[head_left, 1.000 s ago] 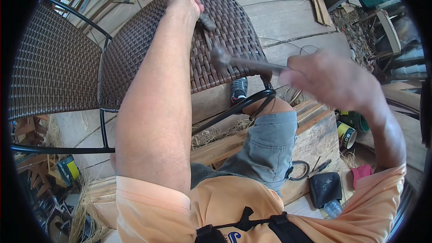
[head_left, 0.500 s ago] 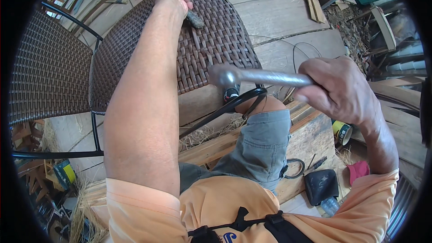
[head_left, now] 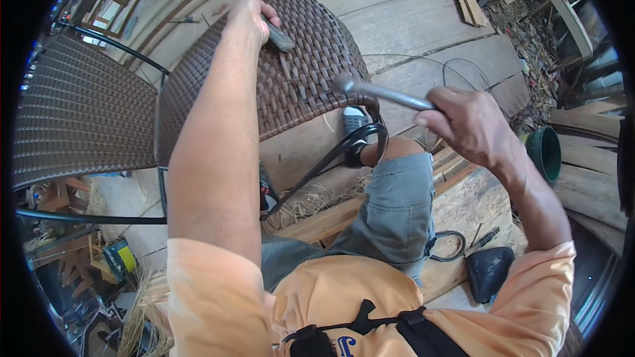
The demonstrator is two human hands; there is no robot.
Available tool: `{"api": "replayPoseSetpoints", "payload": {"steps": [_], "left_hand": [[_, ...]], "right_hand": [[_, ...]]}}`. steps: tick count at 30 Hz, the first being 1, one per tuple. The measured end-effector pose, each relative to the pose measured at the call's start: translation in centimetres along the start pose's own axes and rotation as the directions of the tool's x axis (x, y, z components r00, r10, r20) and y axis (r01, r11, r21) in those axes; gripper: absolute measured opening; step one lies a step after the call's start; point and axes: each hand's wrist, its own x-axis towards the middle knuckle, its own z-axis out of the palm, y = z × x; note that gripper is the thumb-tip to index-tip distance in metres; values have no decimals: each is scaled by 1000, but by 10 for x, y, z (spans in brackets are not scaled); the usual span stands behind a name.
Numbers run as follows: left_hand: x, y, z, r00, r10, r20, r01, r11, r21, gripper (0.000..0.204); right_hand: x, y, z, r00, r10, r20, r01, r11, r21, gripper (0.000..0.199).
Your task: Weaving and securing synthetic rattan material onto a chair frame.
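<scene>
Brown woven strips of the chair seat [head_left: 317,59], at arm's length in the upper part of the view, probably call for short, square blows, with the stubby grey tool [head_left: 282,41] kept steady and fingers well out of the swing. Curled nearly closed, the left hand [head_left: 250,18] has hold of that tool over the seat's far side, but I cannot tell what its hidden end touches. Wrapped firmly round a metal hammer [head_left: 387,94], the right hand [head_left: 471,122] holds its head near the seat's front edge.
</scene>
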Motion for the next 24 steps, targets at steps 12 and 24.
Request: {"api": "replayPoseSetpoints", "payload": {"steps": [12,24], "left_hand": [[-178,18,-106,950,241,198,-273,950,153,34],[-349,-141,-62,661,153,734,-416,889,190,59]], "right_hand": [[-263,103,222,367,898,-243,-802,438,406,43],[-178,-87,138,892,441,-100,-147,492,858,56]]}}
